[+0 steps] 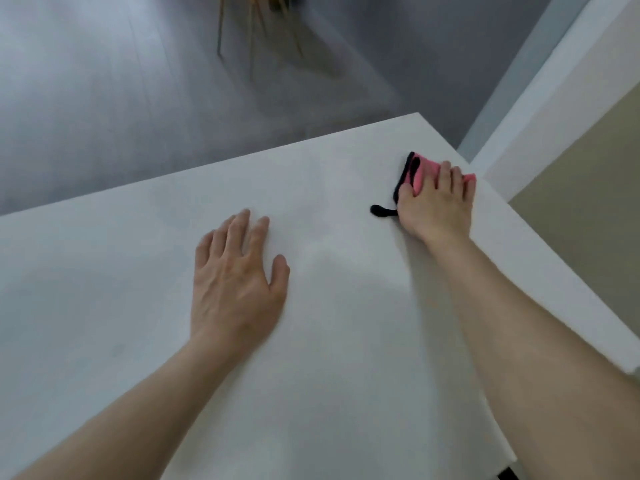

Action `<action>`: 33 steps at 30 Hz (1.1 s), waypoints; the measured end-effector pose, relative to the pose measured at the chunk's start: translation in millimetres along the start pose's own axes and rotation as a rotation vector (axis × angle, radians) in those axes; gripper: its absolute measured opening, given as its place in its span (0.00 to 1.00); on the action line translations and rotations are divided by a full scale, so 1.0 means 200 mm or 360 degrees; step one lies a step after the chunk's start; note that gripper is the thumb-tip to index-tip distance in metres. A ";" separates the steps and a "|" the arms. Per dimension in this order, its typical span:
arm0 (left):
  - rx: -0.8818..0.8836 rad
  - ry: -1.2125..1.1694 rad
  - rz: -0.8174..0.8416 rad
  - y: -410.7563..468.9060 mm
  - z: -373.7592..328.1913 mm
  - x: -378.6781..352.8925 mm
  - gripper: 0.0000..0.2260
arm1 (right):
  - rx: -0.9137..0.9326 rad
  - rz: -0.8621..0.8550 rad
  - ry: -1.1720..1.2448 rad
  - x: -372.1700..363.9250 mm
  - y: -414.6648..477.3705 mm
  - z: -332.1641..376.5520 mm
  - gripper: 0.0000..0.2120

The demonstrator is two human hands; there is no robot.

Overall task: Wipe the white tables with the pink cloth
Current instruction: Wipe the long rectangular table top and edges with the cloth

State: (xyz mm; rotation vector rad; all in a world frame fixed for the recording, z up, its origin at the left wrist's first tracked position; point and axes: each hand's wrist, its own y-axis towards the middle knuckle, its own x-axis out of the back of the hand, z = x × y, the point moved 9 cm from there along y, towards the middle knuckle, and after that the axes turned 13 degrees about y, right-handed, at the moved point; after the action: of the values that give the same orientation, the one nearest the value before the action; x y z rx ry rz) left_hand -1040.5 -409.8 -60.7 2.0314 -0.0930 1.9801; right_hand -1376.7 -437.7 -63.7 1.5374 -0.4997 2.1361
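A white table (138, 271) fills most of the view. The pink cloth (424, 171), edged in black with a black loop trailing to its left, lies near the table's far right corner. My right hand (436, 206) presses down on the cloth with fingers spread over it, covering most of it. My left hand (235, 278) lies flat on the bare tabletop near the middle, fingers straight, holding nothing.
The table's far edge runs from lower left to upper right, its right edge close to a white and beige wall (571, 168). Grey floor (104, 98) lies beyond, with thin golden chair legs (256, 32) at the top.
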 end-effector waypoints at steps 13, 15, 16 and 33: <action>0.0036 0.0091 0.0098 -0.01 0.01 -0.03 0.32 | 0.0084 0.0004 -0.0019 0.00 0.33 0.14 0.37; 0.0028 0.0097 0.0080 -0.01 0.01 -0.03 0.31 | 0.0343 0.0026 -0.0005 -0.13 0.22 0.52 0.36; 0.0028 0.0100 0.0062 -0.01 0.01 -0.02 0.31 | 0.0661 0.0117 0.0021 -0.22 0.11 0.78 0.35; 0.0024 0.0111 0.0002 0.00 0.00 0.00 0.30 | 0.1592 0.0630 0.0026 -0.34 -0.21 1.10 0.34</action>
State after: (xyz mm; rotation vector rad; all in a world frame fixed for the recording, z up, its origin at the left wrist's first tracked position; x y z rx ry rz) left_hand -1041.4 -410.4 -60.1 1.9697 -0.0640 2.0557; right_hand -1162.1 -532.6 -58.4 2.0066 0.4035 2.9290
